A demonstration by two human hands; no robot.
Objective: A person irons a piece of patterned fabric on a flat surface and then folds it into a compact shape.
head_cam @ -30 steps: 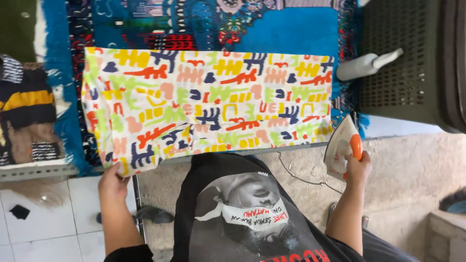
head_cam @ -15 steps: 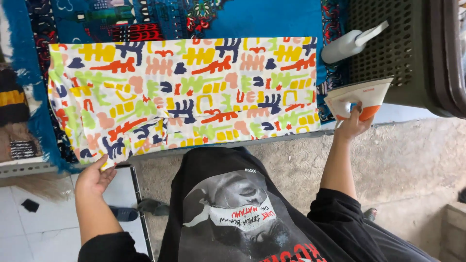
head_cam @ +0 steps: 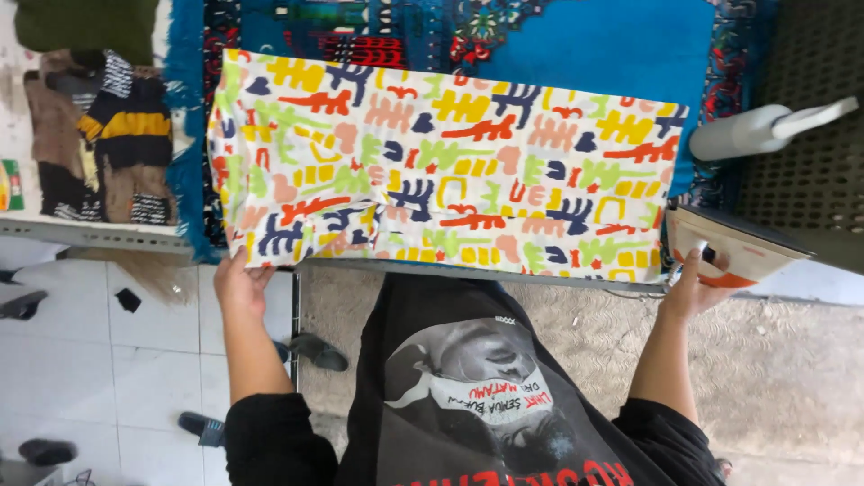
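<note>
One patterned cloth [head_cam: 441, 171] lies flat on the blue rug [head_cam: 594, 45]. At the cloth's near left corner, the left hand [head_cam: 238, 283] pinches its edge; just off its right end, the right hand [head_cam: 693, 288] clasps the iron [head_cam: 733, 247], beside a white spray bottle [head_cam: 765, 130].

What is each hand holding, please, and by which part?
The right hand grips the iron by its handle; the left hand holds the patterned cloth at its near corner.
</note>
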